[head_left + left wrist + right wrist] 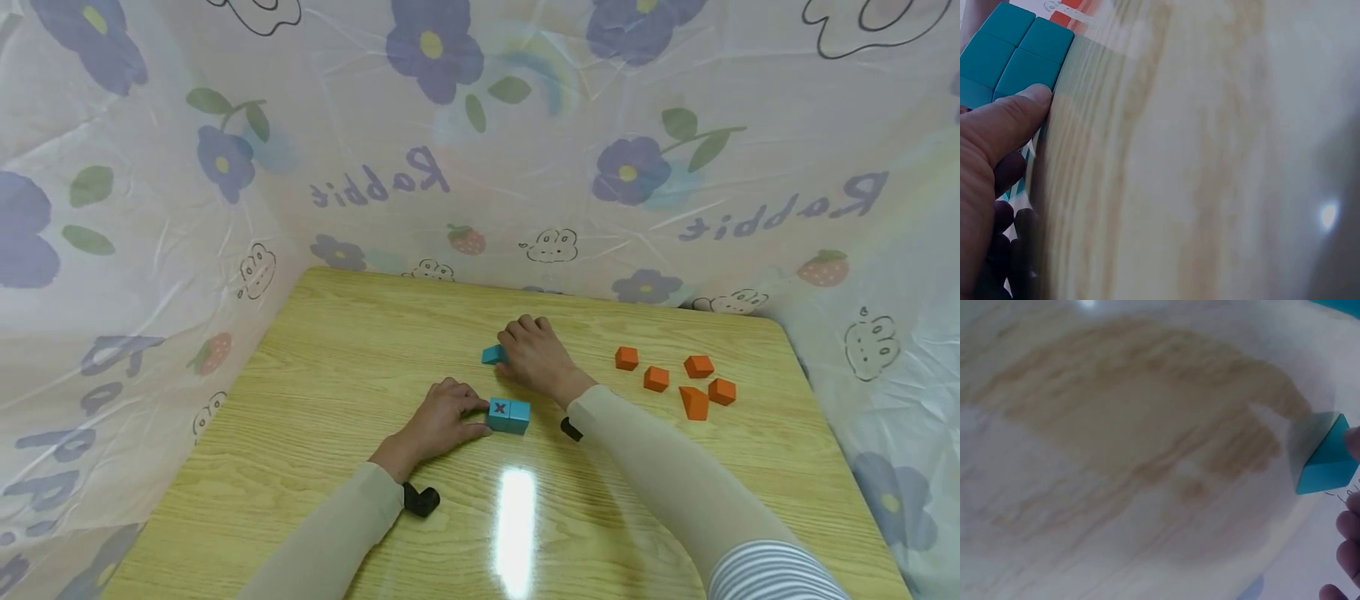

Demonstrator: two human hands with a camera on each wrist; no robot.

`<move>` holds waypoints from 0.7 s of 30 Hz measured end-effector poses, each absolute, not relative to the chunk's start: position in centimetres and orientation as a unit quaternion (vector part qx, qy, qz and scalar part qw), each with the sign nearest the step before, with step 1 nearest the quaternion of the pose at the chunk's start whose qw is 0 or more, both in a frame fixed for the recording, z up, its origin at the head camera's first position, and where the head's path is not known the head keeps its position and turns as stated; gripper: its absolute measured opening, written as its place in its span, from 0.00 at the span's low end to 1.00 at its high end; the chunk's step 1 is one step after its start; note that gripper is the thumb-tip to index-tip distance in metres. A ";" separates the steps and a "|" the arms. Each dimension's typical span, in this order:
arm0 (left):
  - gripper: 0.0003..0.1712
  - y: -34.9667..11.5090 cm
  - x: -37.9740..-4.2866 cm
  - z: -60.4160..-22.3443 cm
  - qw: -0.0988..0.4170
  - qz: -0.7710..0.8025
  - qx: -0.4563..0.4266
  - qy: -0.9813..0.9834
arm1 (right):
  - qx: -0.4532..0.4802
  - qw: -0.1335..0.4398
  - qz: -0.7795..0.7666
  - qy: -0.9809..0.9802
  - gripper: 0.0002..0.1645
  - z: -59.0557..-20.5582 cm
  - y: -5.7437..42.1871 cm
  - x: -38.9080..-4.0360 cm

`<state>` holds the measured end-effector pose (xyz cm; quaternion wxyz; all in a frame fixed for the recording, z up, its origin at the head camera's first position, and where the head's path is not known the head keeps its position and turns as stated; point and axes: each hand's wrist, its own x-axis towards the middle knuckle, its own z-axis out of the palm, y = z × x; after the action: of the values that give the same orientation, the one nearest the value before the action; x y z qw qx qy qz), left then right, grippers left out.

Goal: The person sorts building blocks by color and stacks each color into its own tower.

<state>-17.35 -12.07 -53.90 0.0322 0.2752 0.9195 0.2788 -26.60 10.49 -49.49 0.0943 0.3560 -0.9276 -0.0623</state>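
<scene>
On the table my left hand (442, 418) is at the left side of a joined group of blue cubes (517, 417), one marked with a dark X. Its index finger and thumb grip the group between them. In the left wrist view the thumb lies against the face of the teal-looking cubes (1025, 65), which sit edge to edge in rows. Farther back, my right hand (536, 354) pinches a blue wedge-shaped block (492, 355), partly covered by the fingers. The sloped side of that wedge block (1329, 469) shows in the right wrist view, with the thumb on it.
To the right lie several loose orange cubes (656, 379) and an orange wedge-like block (694, 403). A patterned curtain (525, 150) stands around the back and sides of the wooden table (360, 333). Light glares off the front of the tabletop.
</scene>
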 end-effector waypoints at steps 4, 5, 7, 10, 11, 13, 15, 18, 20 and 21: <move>0.23 -12.0 -17.4 -53.9 0.023 0.274 0.280 0.920 | 0.352 0.089 -0.064 -0.930 0.28 -49.6 10.3 -26.6; 0.23 -12.0 -17.4 -53.9 0.022 0.273 0.280 0.920 | 0.350 0.086 -0.064 -0.931 0.28 -49.7 10.3 -26.6; 0.22 -12.0 -17.4 -53.9 0.021 0.274 0.280 0.920 | 0.347 0.081 -0.066 -0.932 0.28 -49.8 10.3 -26.6; 0.22 -12.0 -17.3 -53.9 0.021 0.276 0.280 0.919 | 0.347 0.076 -0.067 -0.932 0.27 -50.0 10.3 -26.6; 0.23 -12.0 -17.3 -54.0 0.019 0.278 0.279 0.919 | 0.348 0.078 -0.067 -0.932 0.27 -50.1 10.3 -26.6; 0.22 -12.0 -17.3 -54.1 0.012 0.279 0.283 0.918 | 0.349 0.084 -0.068 -0.931 0.26 -50.3 10.3 -26.6; 0.22 -12.0 -17.3 -54.1 0.010 0.281 0.283 0.917 | 0.350 0.090 -0.068 -0.930 0.24 -50.4 10.3 -26.6; 0.22 -12.0 -17.3 -54.1 0.016 0.282 0.279 0.918 | 0.349 0.091 -0.070 -0.930 0.23 -50.5 10.3 -26.5; 0.23 -12.0 -17.3 -54.0 0.025 0.284 0.274 0.918 | 0.349 0.092 -0.072 -0.930 0.23 -50.5 10.2 -26.5; 0.23 -12.0 -17.3 -54.0 0.027 0.284 0.273 0.919 | 0.348 0.091 -0.074 -0.930 0.23 -50.5 10.2 -26.4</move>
<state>-17.31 -12.02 -54.00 0.0270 0.2734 0.9187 0.2838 -26.44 10.24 -50.52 0.0914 0.3482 -0.9300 -0.0736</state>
